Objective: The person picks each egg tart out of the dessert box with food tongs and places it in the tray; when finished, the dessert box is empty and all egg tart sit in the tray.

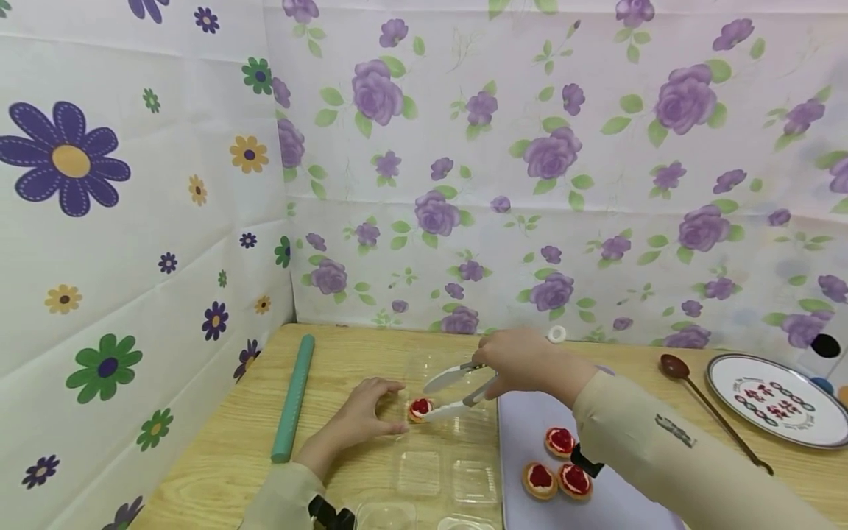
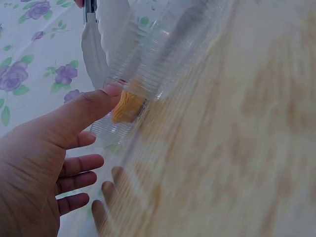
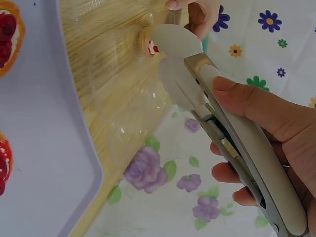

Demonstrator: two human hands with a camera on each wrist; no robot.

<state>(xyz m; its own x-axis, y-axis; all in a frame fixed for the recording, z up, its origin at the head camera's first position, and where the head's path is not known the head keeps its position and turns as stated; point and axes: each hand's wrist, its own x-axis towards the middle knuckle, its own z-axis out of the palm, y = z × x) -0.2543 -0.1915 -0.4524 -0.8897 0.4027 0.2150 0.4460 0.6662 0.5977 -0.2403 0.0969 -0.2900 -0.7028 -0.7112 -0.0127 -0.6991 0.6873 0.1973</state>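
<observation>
My right hand [image 1: 520, 364] grips a pair of tongs [image 3: 256, 153] with metal arms and pale, broad tips. The tongs are spread, and the lower tip is right at a small berry tart [image 1: 420, 409] in a clear plastic container [image 2: 133, 64]. The tart has a golden crust, white cream and a red top. My left hand [image 1: 358, 416] is at the container's left side, thumb against its ridged wall and fingers loosely bent. Several more red-topped tarts [image 1: 539, 480] sit on a lilac tray [image 1: 523, 442] under the right forearm.
More clear plastic containers [image 1: 419, 472] lie nearer me. A green rolled cylinder [image 1: 294, 397] is on the left of the wooden table [image 1: 225, 456]. At the right are a brown ladle [image 1: 675, 366] and a white plate [image 1: 735, 375] with red lettering. Flowered cloth hangs behind.
</observation>
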